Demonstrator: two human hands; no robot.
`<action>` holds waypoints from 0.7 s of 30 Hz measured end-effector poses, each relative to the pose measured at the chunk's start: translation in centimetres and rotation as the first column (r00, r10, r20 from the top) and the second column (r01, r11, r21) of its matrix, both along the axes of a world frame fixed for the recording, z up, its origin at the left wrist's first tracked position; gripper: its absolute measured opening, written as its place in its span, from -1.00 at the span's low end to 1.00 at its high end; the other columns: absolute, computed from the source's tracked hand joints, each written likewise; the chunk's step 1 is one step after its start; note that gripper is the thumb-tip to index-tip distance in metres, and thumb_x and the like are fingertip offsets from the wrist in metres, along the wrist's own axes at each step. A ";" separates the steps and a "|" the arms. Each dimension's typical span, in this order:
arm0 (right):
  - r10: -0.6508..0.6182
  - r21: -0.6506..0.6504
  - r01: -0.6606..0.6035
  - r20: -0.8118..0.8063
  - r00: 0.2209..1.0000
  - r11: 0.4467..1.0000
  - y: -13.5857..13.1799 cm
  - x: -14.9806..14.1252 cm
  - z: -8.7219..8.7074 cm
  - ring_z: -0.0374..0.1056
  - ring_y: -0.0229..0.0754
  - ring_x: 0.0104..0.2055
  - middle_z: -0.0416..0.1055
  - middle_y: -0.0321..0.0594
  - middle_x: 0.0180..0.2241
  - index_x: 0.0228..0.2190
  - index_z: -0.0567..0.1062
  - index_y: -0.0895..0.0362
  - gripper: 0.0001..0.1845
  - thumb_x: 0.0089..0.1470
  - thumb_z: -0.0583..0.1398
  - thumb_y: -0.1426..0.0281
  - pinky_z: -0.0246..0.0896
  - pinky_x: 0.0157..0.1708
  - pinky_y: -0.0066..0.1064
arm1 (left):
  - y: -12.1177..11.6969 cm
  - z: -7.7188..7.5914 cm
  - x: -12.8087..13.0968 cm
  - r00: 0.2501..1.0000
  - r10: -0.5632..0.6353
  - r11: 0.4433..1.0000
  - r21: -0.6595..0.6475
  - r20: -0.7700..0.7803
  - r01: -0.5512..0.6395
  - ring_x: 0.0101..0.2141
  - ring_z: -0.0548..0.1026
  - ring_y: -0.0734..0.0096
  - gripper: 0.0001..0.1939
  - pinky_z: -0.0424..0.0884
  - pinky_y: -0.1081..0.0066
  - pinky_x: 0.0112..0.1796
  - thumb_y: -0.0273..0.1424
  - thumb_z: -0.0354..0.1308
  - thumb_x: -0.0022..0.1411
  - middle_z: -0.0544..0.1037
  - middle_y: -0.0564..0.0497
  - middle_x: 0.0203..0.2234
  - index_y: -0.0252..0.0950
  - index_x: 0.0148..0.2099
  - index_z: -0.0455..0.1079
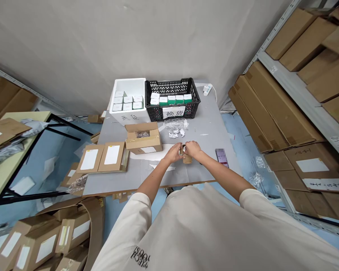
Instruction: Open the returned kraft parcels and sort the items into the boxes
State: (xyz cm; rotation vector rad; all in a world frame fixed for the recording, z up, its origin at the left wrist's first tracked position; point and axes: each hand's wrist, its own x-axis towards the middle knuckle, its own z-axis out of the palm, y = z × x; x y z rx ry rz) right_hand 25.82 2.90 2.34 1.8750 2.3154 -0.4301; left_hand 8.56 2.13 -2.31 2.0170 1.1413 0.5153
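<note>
Near the table's front edge, my left hand (174, 153) and my right hand (192, 148) are both closed on a small brown cardboard box (187, 159). Its top looks open, and something white shows inside between my fingers. Fingers of both hands sit along the box's upper edges. Just beyond my hands lie crumpled white paper scraps (177, 133) and a heap of clear bubble wrap (175, 124). To the left stands an open cardboard carton (144, 144) with wrap inside.
At the back are a white foam box (130, 83) and a black plastic crate (173, 113), both holding small white boxes. Two labelled cartons (112, 156) lie at left, a purple phone-like item (222, 157) at right. Shelves of cartons (274, 105) flank the right side.
</note>
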 end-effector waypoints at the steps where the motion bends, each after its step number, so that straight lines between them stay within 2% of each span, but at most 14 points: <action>1: -0.004 -0.016 0.005 0.015 1.000 1.000 0.1 -0.2 0.1 0.50 0.26 -0.04 0.59 0.23 -0.17 -0.18 0.61 0.21 -0.66 -0.02 0.42 0.34 0.32 -0.10 -0.13 | 0.0 0.0 0.0 1.000 0.002 1.000 0.000 -0.007 -0.002 0.02 0.51 0.06 -0.50 0.43 0.10 0.05 -0.39 0.49 -0.06 0.48 -0.14 0.07 -0.17 -0.12 0.30; 5: -0.010 -0.047 0.013 0.053 0.999 0.999 0.2 -1.0 0.5 0.52 0.21 -0.05 0.59 0.20 -0.14 -0.05 0.54 0.20 -0.55 0.01 0.40 0.34 0.31 -0.10 -0.18 | -0.2 0.6 -0.2 0.998 0.017 1.000 -0.021 -0.055 -0.018 -0.11 0.53 0.11 -0.53 0.44 0.18 -0.07 -0.35 0.45 -0.03 0.53 0.00 -0.17 -0.16 -0.11 0.30; 10: 0.014 -0.064 -0.005 0.131 0.991 0.998 -0.2 -1.7 1.1 0.49 0.18 0.00 0.58 0.13 -0.15 0.04 0.41 0.23 -0.47 0.08 0.34 0.30 0.25 -0.06 -0.22 | -0.5 1.5 -0.5 0.996 0.057 0.994 -0.089 -0.074 -0.064 -0.13 0.52 0.17 -0.57 0.42 0.27 -0.12 -0.37 0.41 -0.02 0.53 0.05 -0.20 -0.14 -0.12 0.31; 14: 0.009 -0.042 -0.003 0.151 0.988 0.999 -0.9 -2.0 1.8 0.45 0.18 0.02 0.58 0.10 -0.16 0.04 0.37 0.21 -0.49 0.11 0.29 0.27 0.18 -0.04 -0.22 | -0.6 1.5 -0.5 0.997 0.060 0.993 -0.103 -0.048 -0.065 -0.17 0.51 0.22 -0.54 0.40 0.31 -0.16 -0.38 0.40 -0.04 0.52 0.06 -0.19 -0.14 -0.10 0.31; 18: 0.004 0.044 -0.011 0.152 0.988 0.999 -2.0 -1.9 2.7 0.42 0.16 -0.02 0.56 0.11 -0.14 0.02 0.37 0.20 -0.58 0.14 0.22 0.33 0.12 -0.07 -0.23 | -0.6 1.4 -0.6 0.995 0.063 0.990 -0.122 -0.078 -0.072 -0.30 0.48 0.30 -0.55 0.34 0.36 -0.26 -0.34 0.36 0.02 0.52 0.10 -0.25 -0.13 -0.08 0.25; 21: 0.011 0.161 -0.035 0.147 0.989 0.986 -2.5 -1.3 3.9 0.40 0.16 -0.03 0.54 0.15 -0.13 -0.03 0.39 0.22 -0.64 0.15 0.18 0.35 0.08 -0.04 -0.20 | -0.6 1.5 -0.5 0.992 0.076 0.991 -0.102 -0.101 -0.087 -0.30 0.49 0.28 -0.52 0.32 0.36 -0.27 -0.32 0.37 0.05 0.54 0.07 -0.23 -0.12 -0.04 0.23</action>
